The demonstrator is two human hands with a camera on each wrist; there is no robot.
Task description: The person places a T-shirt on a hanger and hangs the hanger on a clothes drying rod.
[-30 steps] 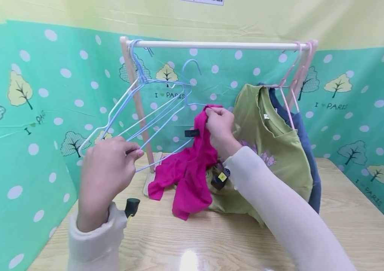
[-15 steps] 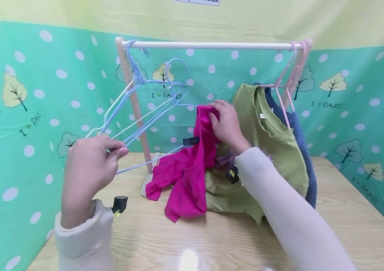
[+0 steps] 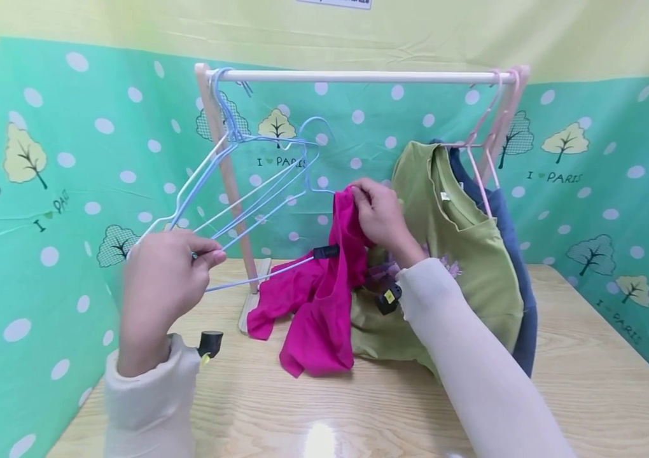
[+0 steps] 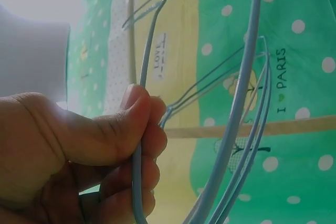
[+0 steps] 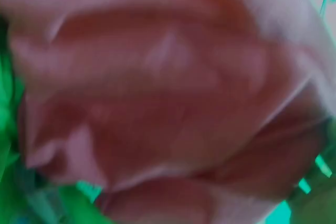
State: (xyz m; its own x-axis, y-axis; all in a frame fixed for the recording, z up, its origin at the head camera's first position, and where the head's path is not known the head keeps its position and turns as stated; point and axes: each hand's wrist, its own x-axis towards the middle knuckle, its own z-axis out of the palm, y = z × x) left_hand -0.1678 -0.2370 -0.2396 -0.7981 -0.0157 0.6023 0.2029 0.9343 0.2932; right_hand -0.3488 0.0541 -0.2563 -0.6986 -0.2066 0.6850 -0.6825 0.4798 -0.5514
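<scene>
In the head view my left hand (image 3: 167, 277) pinches one end of a blue wire hanger (image 3: 264, 219); the left wrist view shows thumb and fingers closed on its wire (image 4: 137, 169). This hanger is off the rail, its hook pointing up. My right hand (image 3: 383, 216) grips a bright pink garment (image 3: 321, 331) near its upper edge, at the hanger's far end. The cloth hangs in folds toward the table. A small black piece (image 3: 326, 252) shows against it. Blurred reddish cloth (image 5: 157, 103) fills most of the right wrist view, hiding the fingertips there.
A rack with a white rail (image 3: 353, 77) stands behind. More blue and white hangers (image 3: 226, 121) hang at its left end. At the right end, a green top (image 3: 473, 273) and a dark blue garment (image 3: 522, 280) hang from pink hangers (image 3: 476, 137). Wooden table (image 3: 279, 413) below.
The held hanger's hook swung left, then back right, and is now slightly lower. My right fingers lay over the cloth half a second ago and now pinch its upper edge.
</scene>
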